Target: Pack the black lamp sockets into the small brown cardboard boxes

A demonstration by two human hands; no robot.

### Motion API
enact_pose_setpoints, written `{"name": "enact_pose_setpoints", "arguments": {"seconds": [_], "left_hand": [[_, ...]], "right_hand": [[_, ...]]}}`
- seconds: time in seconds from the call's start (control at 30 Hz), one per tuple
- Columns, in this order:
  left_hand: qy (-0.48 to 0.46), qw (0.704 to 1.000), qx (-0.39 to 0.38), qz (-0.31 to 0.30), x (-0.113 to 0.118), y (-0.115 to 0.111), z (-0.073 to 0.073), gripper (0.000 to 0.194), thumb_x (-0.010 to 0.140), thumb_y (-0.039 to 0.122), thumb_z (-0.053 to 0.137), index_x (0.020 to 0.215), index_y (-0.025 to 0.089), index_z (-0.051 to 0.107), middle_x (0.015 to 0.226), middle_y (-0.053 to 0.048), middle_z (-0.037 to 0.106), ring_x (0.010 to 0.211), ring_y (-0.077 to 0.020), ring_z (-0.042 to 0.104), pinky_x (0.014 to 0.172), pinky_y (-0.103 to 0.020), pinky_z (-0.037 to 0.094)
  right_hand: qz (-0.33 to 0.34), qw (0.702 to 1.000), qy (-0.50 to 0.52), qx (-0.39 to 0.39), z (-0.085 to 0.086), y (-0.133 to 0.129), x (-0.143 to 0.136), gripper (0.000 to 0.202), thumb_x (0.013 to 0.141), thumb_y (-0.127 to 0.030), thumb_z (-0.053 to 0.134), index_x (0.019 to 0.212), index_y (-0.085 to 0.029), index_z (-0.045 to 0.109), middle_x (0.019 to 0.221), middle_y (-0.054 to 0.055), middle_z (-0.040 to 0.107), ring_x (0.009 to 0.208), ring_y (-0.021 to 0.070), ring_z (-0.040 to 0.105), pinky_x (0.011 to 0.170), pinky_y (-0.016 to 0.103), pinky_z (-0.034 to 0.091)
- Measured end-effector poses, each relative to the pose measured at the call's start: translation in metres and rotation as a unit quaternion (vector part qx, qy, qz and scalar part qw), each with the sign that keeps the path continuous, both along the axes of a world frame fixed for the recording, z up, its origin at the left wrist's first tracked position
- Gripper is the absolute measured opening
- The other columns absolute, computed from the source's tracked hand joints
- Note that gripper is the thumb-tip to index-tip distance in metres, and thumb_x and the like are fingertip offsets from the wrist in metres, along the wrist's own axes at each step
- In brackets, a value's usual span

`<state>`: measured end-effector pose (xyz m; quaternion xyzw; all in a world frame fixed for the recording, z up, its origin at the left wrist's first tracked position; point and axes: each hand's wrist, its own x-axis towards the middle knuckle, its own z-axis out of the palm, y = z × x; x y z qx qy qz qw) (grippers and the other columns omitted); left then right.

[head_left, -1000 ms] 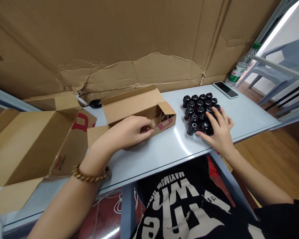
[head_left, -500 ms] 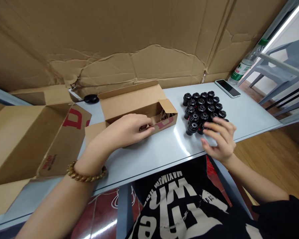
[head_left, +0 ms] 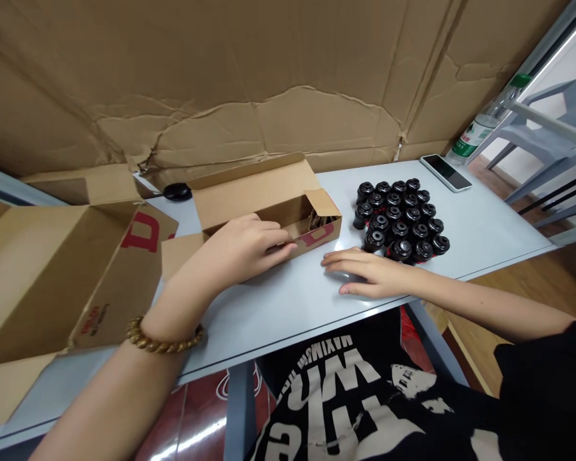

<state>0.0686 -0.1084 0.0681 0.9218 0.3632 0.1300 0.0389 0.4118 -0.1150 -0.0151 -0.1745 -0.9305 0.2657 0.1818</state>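
Note:
My left hand [head_left: 249,248], a beaded bracelet on its wrist, grips the near wall of a small open cardboard box [head_left: 320,235]. Its thumb lies outside the wall and its fingers curl over into the box. Crumpled brown paper [head_left: 318,220] sits at the box's right end. Off the box's right corner, my right hand [head_left: 360,269] hovers low over the table or rests on it, fingers stretched out and holding nothing. Just behind that forearm stand several black cylindrical parts [head_left: 399,229] with ringed tops and centre holes, packed in rows.
A large open carton [head_left: 110,275] occupies the left side of the table [head_left: 269,320]. Behind the small box lies a black round object [head_left: 176,191]. A phone [head_left: 445,173] and a plastic bottle [head_left: 475,134] are at the far right. Cardboard [head_left: 278,70] walls off the back.
My right hand has moved left and down from the black parts to beside the small box. My left hand has stayed on the box wall.

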Motion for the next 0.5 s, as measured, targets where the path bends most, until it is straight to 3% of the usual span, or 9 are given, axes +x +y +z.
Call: {"name": "enact_pose_setpoints", "arguments": {"seconds": [0.2,0.33,0.5], "left_hand": [[0.006,0.996,0.076,0.037,-0.005,0.002,-0.006,0.048,0.121,0.041,0.055,0.077,0.026,0.066,0.070,-0.003,0.064,0.066,-0.0227,0.062,0.075,-0.041,0.044],[0.042,0.991,0.118,0.052,-0.002,0.003,-0.010,0.047,0.123,0.039,0.052,0.082,0.024,0.070,0.072,-0.004,0.067,0.067,-0.0222,0.063,0.071,-0.041,0.043],[0.032,0.987,0.145,0.063,0.002,0.004,-0.017,0.045,0.123,0.039,0.054,0.089,0.024,0.078,0.074,-0.005,0.073,0.070,-0.0235,0.067,0.072,-0.042,0.048]], "right_hand": [[0.038,0.996,-0.017,0.080,-0.008,0.014,-0.008,0.058,0.123,-0.055,0.060,0.156,-0.008,0.070,0.173,0.030,0.064,0.176,0.0377,0.050,0.138,0.062,0.051],[0.024,0.994,-0.063,0.089,-0.008,0.018,-0.015,0.058,0.121,-0.054,0.066,0.159,-0.011,0.068,0.178,0.029,0.059,0.179,0.0414,0.043,0.138,0.068,0.048],[-0.001,0.991,-0.094,0.096,-0.007,0.018,-0.020,0.060,0.121,-0.052,0.064,0.163,-0.009,0.064,0.181,0.032,0.054,0.177,0.0446,0.044,0.135,0.070,0.050]]}}
